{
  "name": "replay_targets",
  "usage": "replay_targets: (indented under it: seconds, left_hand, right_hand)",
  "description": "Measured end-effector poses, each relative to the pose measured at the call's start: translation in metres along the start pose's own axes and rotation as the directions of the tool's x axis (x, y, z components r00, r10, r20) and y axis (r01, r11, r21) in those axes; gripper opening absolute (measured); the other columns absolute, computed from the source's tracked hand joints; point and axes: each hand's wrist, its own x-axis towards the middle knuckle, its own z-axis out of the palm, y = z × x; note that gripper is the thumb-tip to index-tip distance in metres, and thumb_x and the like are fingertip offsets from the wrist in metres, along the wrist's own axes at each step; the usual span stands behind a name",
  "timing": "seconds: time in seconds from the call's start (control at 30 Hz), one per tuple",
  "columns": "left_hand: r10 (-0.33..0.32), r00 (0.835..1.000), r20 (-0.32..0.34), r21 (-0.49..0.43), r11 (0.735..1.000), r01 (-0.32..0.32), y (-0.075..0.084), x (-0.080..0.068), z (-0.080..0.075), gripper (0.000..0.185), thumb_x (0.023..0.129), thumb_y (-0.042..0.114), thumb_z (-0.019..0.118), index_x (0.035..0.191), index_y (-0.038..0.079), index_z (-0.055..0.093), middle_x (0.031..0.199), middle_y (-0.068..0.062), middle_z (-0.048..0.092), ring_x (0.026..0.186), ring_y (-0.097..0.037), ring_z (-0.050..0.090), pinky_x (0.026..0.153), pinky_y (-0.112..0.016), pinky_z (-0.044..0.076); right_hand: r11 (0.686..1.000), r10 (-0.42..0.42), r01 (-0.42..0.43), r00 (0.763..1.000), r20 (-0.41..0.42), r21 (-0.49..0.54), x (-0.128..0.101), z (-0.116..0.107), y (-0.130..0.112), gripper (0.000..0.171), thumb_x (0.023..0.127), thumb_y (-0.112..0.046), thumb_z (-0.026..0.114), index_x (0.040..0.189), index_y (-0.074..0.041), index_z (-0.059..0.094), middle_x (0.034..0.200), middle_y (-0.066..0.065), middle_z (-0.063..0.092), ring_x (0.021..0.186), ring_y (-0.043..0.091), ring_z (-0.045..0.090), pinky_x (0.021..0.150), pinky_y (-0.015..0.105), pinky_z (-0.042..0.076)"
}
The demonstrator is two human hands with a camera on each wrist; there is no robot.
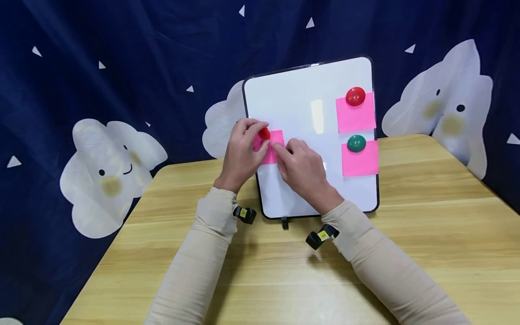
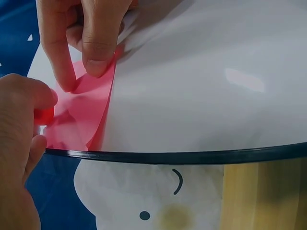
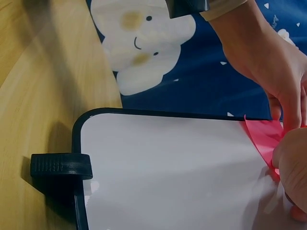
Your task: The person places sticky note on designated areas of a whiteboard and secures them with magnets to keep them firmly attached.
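Note:
A white magnetic board [image 1: 300,113] stands tilted on the wooden table [image 1: 426,234]. At its left edge lies a pink sticky note [image 1: 274,153] [image 2: 88,108] [image 3: 263,136]. My left hand [image 1: 257,134] [image 2: 41,117] [image 3: 288,108] pinches a small red magnet [image 1: 264,133] [image 2: 44,115] at the note's upper left corner. My right hand [image 1: 281,149] [image 2: 81,72] [image 3: 292,163] presses two fingertips on the note and holds it against the board. The note bulges slightly off the surface.
On the board's right side, two more pink notes are pinned, one by a red magnet [image 1: 355,96] and one by a green magnet [image 1: 356,143]. A black foot clip [image 3: 61,166] props the board. A dark blue cloud-print cloth [image 1: 101,90] hangs behind.

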Motion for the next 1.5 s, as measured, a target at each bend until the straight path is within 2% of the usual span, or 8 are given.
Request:
replay_targets:
  seconds: [0.77, 1.03, 1.27, 1.5]
  left_hand:
    - [0.029, 0.999, 0.019, 0.119, 0.992, -0.031, 0.0012, 0.0047, 0.0045, 0.039, 0.088, 0.011, 0.076, 0.126, 0.003, 0.070, 0.118, -0.014, 0.059, 0.110, -0.027, 0.053, 0.088, -0.030, 0.052]
    - [0.025, 0.999, 0.023, 0.128, 0.991, -0.028, 0.0023, 0.0047, 0.0044, 0.040, 0.088, 0.011, 0.077, 0.127, 0.002, 0.069, 0.118, -0.014, 0.059, 0.111, -0.027, 0.053, 0.089, -0.030, 0.053]
    - [-0.004, 0.999, 0.034, 0.145, 0.989, -0.001, 0.0031, 0.0043, 0.0036, 0.043, 0.088, 0.014, 0.077, 0.128, 0.004, 0.068, 0.119, -0.014, 0.059, 0.114, -0.027, 0.053, 0.091, -0.030, 0.053]
    - [-0.001, 0.999, 0.036, 0.153, 0.988, -0.005, 0.0025, 0.0049, 0.0030, 0.043, 0.088, 0.014, 0.078, 0.127, 0.002, 0.068, 0.118, -0.016, 0.058, 0.113, -0.028, 0.053, 0.091, -0.032, 0.053]
  right_hand:
    - [1.000, 0.014, -0.014, 1.000, 0.006, 0.009, 0.0003, 0.0001, -0.0005, 0.031, 0.093, -0.013, 0.067, 0.124, -0.010, 0.071, 0.078, 0.010, 0.054, 0.066, 0.022, 0.049, 0.049, 0.030, 0.042]
    - [1.000, 0.012, -0.012, 1.000, 0.010, 0.003, 0.0003, -0.0004, -0.0009, 0.031, 0.094, -0.013, 0.067, 0.124, -0.010, 0.070, 0.078, 0.011, 0.054, 0.066, 0.022, 0.049, 0.049, 0.030, 0.042]
    - [1.000, 0.013, -0.013, 1.000, 0.014, 0.000, -0.0004, -0.0009, -0.0015, 0.031, 0.094, -0.013, 0.067, 0.124, -0.010, 0.071, 0.078, 0.010, 0.054, 0.066, 0.022, 0.050, 0.049, 0.030, 0.043]
    - [1.000, 0.020, -0.020, 1.000, 0.014, 0.000, -0.0009, -0.0014, -0.0012, 0.031, 0.093, -0.014, 0.068, 0.124, -0.010, 0.070, 0.078, 0.010, 0.054, 0.066, 0.022, 0.050, 0.049, 0.030, 0.043]
